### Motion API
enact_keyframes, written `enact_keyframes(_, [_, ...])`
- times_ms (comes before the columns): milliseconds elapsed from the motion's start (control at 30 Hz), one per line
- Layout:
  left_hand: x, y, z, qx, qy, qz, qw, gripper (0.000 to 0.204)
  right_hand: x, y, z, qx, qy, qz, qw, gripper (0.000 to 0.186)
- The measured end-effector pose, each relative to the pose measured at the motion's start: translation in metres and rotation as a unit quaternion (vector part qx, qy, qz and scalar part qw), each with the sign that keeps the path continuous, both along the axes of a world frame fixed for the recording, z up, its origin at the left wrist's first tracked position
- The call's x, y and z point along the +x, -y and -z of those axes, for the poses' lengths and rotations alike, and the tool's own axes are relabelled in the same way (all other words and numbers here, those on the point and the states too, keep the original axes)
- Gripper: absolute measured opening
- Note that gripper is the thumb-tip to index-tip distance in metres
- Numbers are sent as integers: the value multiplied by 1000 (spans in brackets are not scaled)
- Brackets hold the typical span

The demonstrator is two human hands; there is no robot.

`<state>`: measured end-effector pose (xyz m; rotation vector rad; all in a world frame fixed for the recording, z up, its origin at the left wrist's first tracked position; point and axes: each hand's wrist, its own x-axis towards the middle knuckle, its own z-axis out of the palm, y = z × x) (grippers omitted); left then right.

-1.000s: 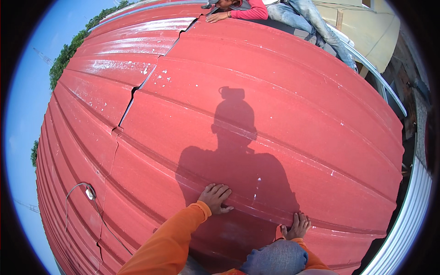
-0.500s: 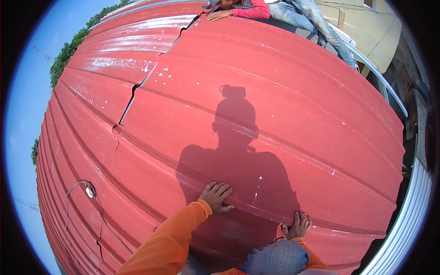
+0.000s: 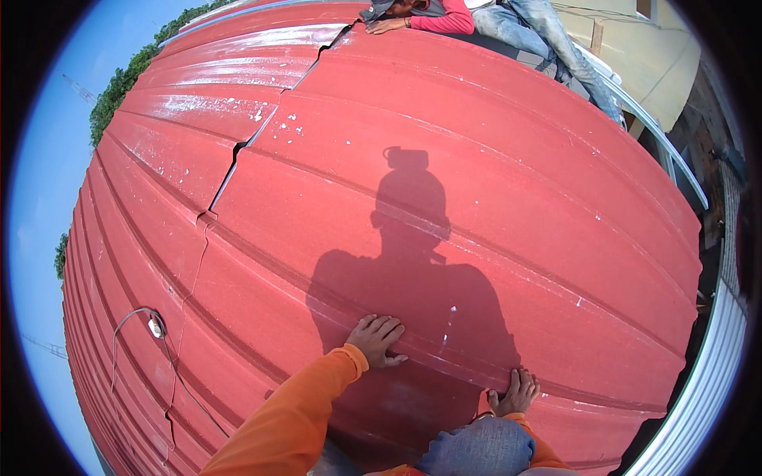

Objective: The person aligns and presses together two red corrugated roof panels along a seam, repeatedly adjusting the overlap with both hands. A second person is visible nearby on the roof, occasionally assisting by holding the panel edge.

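Note:
Under both my hands lies a large red ribbed metal roofing sheet (image 3: 508, 198). My left hand (image 3: 376, 342) rests on one of its raised ribs, fingers stretched out and holding nothing. Lower and to the right, my right hand (image 3: 515, 391) lies on the same rib beside my knee (image 3: 476, 447), its fingers laid over the metal and nothing in them. Along its left side the sheet meets other red roofing panels (image 3: 143, 246). Dark gaps show in that seam (image 3: 230, 170), wider toward the far end.
At the far edge a co-worker in a red sleeve (image 3: 440, 17) leans with a hand (image 3: 386, 25) on the sheet. A cable with a white plug or socket (image 3: 155, 327) lies at left. Beyond the right edge are a metal strip (image 3: 663, 135) and pale corrugated sheeting (image 3: 702, 397).
The view has shifted very slightly. My hands stay in place on the sheet, and the co-worker's head has come a little farther into view.

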<state>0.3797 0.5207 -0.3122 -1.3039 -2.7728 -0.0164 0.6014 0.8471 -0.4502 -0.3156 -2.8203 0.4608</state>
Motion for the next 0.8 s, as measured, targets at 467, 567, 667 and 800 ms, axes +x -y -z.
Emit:
enact_keyframes(467, [0, 1, 0, 2, -2, 3, 1000, 65, 1, 0, 4, 0, -2, 1, 1000, 77])
enact_keyframes(567, [0, 0, 1, 1, -2, 2, 1000, 65, 1, -1, 2, 0, 1, -1, 1000, 76])
enact_keyframes(667, [0, 0, 1, 3, -4, 2, 1000, 65, 1, -1, 1, 1, 11, -3, 1000, 76])
enact_keyframes(800, [0, 0, 1, 2, -4, 4, 1000, 65, 2, -1, 4, -1, -1, -3, 1000, 75])
